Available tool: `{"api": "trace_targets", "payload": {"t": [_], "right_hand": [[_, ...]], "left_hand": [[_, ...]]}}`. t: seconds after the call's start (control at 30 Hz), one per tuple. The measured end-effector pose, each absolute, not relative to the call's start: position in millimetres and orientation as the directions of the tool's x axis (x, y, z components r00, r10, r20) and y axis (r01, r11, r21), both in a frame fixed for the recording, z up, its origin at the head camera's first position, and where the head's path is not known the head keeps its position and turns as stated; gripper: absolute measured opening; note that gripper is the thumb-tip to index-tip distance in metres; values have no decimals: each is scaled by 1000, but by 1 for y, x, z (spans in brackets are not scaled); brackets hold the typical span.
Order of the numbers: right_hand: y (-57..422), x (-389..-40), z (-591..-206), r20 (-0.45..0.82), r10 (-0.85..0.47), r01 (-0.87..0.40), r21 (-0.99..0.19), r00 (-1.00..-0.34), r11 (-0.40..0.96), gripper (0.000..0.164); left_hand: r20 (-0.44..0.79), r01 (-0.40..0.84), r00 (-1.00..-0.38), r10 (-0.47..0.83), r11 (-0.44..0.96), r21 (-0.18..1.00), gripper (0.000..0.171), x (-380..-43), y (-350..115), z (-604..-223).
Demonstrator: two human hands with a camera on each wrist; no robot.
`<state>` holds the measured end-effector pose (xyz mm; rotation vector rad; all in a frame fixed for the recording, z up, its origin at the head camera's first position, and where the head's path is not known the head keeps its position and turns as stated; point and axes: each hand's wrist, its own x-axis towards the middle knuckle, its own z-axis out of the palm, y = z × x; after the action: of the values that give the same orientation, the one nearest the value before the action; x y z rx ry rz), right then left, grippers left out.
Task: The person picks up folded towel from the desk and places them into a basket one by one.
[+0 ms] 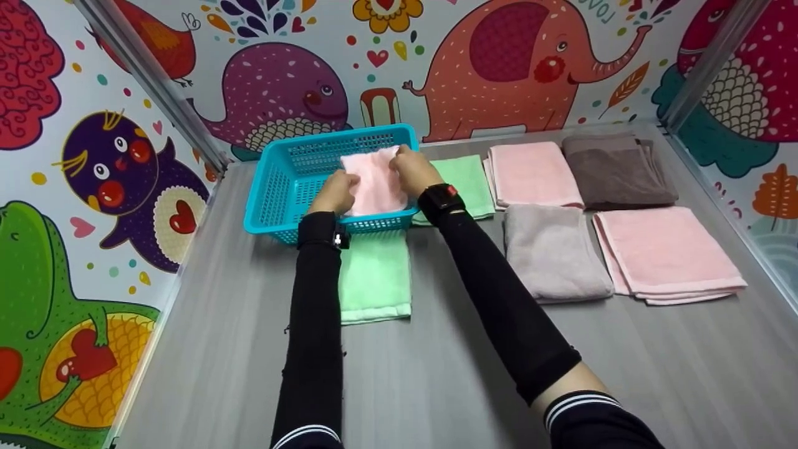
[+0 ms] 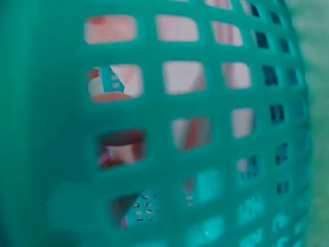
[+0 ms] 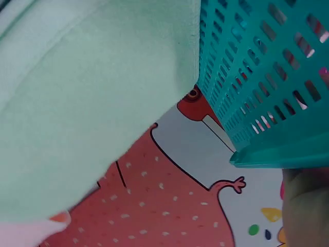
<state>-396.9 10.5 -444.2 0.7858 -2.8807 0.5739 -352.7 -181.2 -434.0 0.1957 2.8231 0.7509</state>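
Note:
A small pink towel (image 1: 374,182) hangs between both hands at the right end of a turquoise plastic basket (image 1: 264,181). My left hand (image 1: 335,193) pinches its left side over the basket's front rim. At its upper right corner, my right hand (image 1: 416,171) grips the cloth near the basket's right rim. In the left wrist view the perforated basket wall (image 2: 149,113) fills nearly everything and hides the fingers. The right wrist view has the basket's side (image 3: 288,123) beside a pale green towel (image 3: 103,108), with part of the right hand (image 3: 307,211) at the lower right edge.
Green towels lie before the basket (image 1: 376,277) and right of it. Farther right are folded pink (image 1: 533,174), brown (image 1: 614,174), grey (image 1: 555,252) and front pink (image 1: 673,249) towels. Cartoon-printed walls (image 1: 386,62) with metal corner posts enclose the grey table (image 1: 224,349).

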Motion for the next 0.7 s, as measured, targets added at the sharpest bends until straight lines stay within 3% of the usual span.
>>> {"api": "trace_targets", "payload": {"t": [0.17, 0.3, 0.5, 0.57, 0.63, 0.7], "right_hand": [[2, -395, -450, 135, -495, -505, -48, -858, 862, 18], [-3, -392, -456, 60, -494, -480, 161, -867, 862, 21], [-8, -388, -458, -75, -470, -473, 262, -879, 842, 23], [-9, -388, -457, -98, -472, -480, 270, -876, 835, 23], [-9, -388, -455, -110, -474, -485, 282, -874, 828, 23], [-8, -388, -454, -119, -474, -487, 300, -872, 820, 24]], "left_hand": [[-232, 47, -957, 175, 881, 470, 56, -357, -177, -443], [-251, 55, -951, 178, 901, 431, 51, -358, -176, -447], [-355, 36, -919, 169, 935, 352, 3, -355, -179, -448], [-349, 19, -926, 147, 939, 343, 9, -355, -179, -448], [-333, -2, -935, 121, 938, 347, 30, -355, -179, -448], [-331, -19, -938, 105, 936, 351, 38, -356, -178, -448]]}}
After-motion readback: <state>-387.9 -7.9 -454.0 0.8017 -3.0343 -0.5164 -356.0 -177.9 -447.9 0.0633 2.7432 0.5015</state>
